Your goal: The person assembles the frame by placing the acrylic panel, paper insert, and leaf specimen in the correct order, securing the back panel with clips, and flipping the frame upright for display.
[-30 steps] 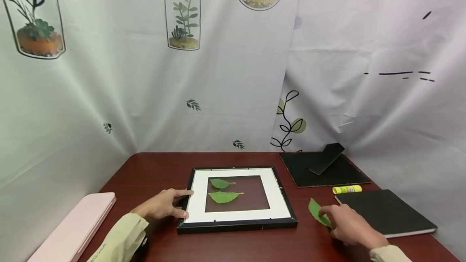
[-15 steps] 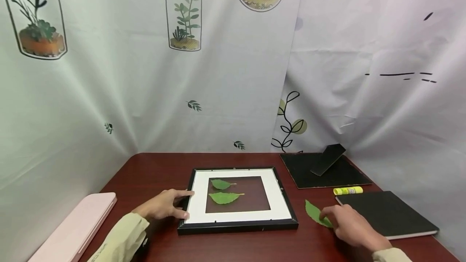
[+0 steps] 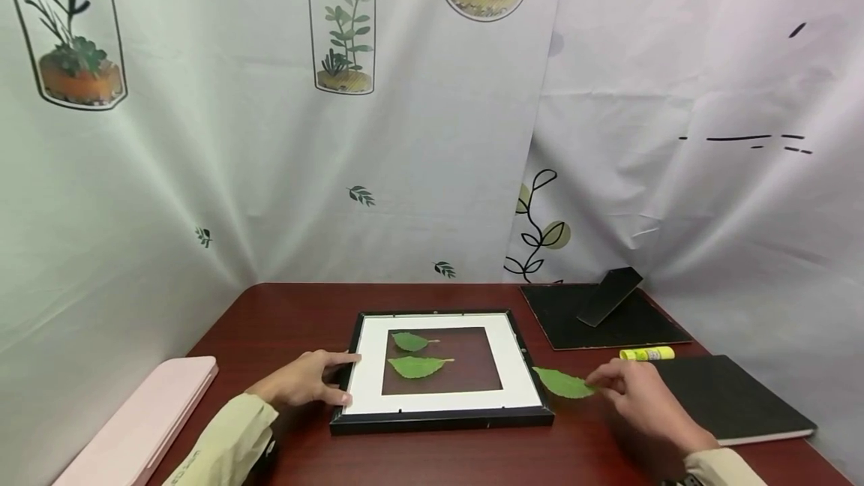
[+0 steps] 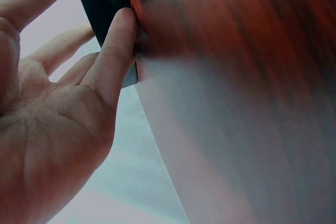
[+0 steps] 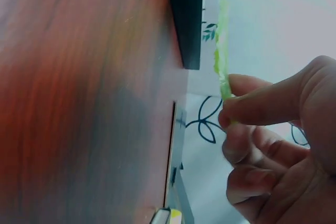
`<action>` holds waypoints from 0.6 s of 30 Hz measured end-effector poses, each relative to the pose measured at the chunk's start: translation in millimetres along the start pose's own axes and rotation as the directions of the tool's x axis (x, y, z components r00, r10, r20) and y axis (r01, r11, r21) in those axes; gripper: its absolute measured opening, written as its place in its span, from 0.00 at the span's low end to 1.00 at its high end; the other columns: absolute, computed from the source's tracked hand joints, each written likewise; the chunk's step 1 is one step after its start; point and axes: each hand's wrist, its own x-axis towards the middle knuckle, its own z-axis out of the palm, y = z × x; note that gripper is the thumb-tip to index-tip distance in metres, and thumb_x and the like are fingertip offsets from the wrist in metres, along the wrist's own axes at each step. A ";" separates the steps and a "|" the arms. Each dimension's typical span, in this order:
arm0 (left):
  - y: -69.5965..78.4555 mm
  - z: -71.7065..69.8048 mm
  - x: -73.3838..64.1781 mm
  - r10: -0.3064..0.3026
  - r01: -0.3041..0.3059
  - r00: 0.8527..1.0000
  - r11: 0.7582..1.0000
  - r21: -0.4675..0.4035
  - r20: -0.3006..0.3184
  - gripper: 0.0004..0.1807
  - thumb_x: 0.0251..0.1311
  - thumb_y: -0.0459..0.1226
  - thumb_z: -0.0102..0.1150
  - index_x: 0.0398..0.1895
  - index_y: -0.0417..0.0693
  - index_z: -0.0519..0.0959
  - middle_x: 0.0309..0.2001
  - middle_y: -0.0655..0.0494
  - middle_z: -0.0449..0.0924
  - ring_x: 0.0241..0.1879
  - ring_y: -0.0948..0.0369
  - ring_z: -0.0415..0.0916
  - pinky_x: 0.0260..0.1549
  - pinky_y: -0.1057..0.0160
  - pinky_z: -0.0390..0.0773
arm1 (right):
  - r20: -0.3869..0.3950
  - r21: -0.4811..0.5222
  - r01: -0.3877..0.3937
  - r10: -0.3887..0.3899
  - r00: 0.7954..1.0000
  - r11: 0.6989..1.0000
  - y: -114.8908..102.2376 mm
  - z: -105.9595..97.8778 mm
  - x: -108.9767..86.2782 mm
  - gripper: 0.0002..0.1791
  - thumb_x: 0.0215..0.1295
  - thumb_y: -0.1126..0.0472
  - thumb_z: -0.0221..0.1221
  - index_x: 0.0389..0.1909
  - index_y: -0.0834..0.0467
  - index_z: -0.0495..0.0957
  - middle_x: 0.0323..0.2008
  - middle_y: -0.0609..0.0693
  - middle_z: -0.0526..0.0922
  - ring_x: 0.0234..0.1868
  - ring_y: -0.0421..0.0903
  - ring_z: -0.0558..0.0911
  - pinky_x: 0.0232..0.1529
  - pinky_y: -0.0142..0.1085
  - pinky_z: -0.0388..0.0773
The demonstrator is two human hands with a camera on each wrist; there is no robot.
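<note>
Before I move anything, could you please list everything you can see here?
Frame: 1, black, middle of the table
Mat: 1, white, inside the frame
Loose leaves: 2, green, within the mat's opening
Held leaf: 1, green, near the frame's right side
Board with flap: 1, black, far right
Tube: 1, yellow, between board and book
Book: 1, black cover, right side
Case: 1, pink, left side
Table: 1, dark red-brown, beneath these
Curtain: white with plant drawings, behind the table
Sleeves: 2, pale, bottom of the head view
Left hand: 1, touching the frame's left edge
Right hand: 1, pinching the held leaf
</note>
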 end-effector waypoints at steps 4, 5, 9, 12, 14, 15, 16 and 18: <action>0.5 -0.5 0.0 0.004 -0.004 1.000 1.000 0.019 0.000 0.42 0.50 0.41 0.77 0.70 0.42 0.72 0.68 0.29 0.69 0.64 0.36 0.73 0.56 0.47 0.80 | -0.032 0.025 0.020 -0.019 0.999 1.000 -7.9 4.1 6.6 0.12 0.58 0.69 0.68 0.34 0.46 0.89 0.31 0.43 0.86 0.27 0.28 0.72 0.27 0.28 0.71; 0.7 -0.6 -0.2 0.003 -0.003 1.000 1.000 0.024 -0.002 0.42 0.50 0.41 0.77 0.70 0.42 0.72 0.68 0.29 0.69 0.64 0.36 0.73 0.56 0.47 0.80 | -0.035 0.028 0.026 -0.025 0.999 0.999 -10.2 5.9 8.8 0.11 0.58 0.68 0.68 0.34 0.46 0.89 0.31 0.43 0.86 0.27 0.28 0.71 0.27 0.28 0.70; 1.3 -0.1 -0.8 -0.009 0.009 1.000 1.000 0.020 -0.010 0.42 0.50 0.41 0.77 0.70 0.43 0.72 0.68 0.30 0.69 0.64 0.36 0.74 0.56 0.46 0.79 | -0.042 0.046 0.049 -0.047 0.998 0.998 -19.7 16.3 19.6 0.12 0.58 0.69 0.67 0.32 0.47 0.89 0.30 0.40 0.84 0.26 0.28 0.70 0.27 0.27 0.69; 0.8 0.8 -0.6 -0.010 0.011 1.000 1.000 0.012 -0.013 0.42 0.49 0.40 0.77 0.69 0.43 0.72 0.68 0.29 0.68 0.64 0.36 0.73 0.56 0.45 0.79 | -0.044 0.061 0.066 -0.063 0.997 0.996 -25.9 24.5 28.8 0.11 0.58 0.70 0.67 0.31 0.49 0.89 0.29 0.40 0.84 0.26 0.29 0.71 0.27 0.27 0.70; 0.7 1.0 -0.3 -0.013 0.013 1.000 1.000 0.013 -0.014 0.42 0.49 0.41 0.78 0.69 0.43 0.72 0.68 0.28 0.68 0.64 0.36 0.74 0.56 0.45 0.80 | -0.037 0.072 0.067 -0.065 0.997 0.995 -31.0 28.1 35.1 0.10 0.58 0.69 0.68 0.30 0.50 0.89 0.29 0.41 0.84 0.26 0.29 0.71 0.27 0.27 0.72; 0.4 1.0 -0.2 -0.015 0.015 1.000 1.000 0.013 -0.014 0.42 0.49 0.41 0.78 0.70 0.43 0.72 0.68 0.28 0.68 0.64 0.36 0.74 0.56 0.45 0.80 | -0.035 0.074 0.078 -0.076 0.996 0.994 -33.1 29.6 38.6 0.09 0.58 0.69 0.68 0.30 0.50 0.89 0.29 0.41 0.85 0.26 0.29 0.72 0.27 0.27 0.72; 0.2 0.9 -0.3 -0.014 0.015 1.000 1.000 0.012 -0.014 0.42 0.49 0.41 0.78 0.70 0.43 0.72 0.69 0.28 0.68 0.64 0.36 0.74 0.56 0.45 0.80 | -0.031 0.076 0.086 -0.084 0.996 0.993 -35.5 31.0 41.9 0.09 0.58 0.69 0.68 0.30 0.50 0.89 0.29 0.41 0.85 0.26 0.29 0.72 0.27 0.27 0.72; 0.3 0.3 -0.5 -0.010 0.010 1.000 1.000 0.024 -0.012 0.42 0.49 0.42 0.78 0.70 0.44 0.72 0.68 0.29 0.68 0.64 0.36 0.74 0.56 0.46 0.80 | -0.026 0.073 0.105 -0.103 0.994 0.992 -41.3 33.4 48.7 0.09 0.58 0.68 0.68 0.29 0.50 0.88 0.28 0.40 0.85 0.26 0.29 0.73 0.28 0.26 0.73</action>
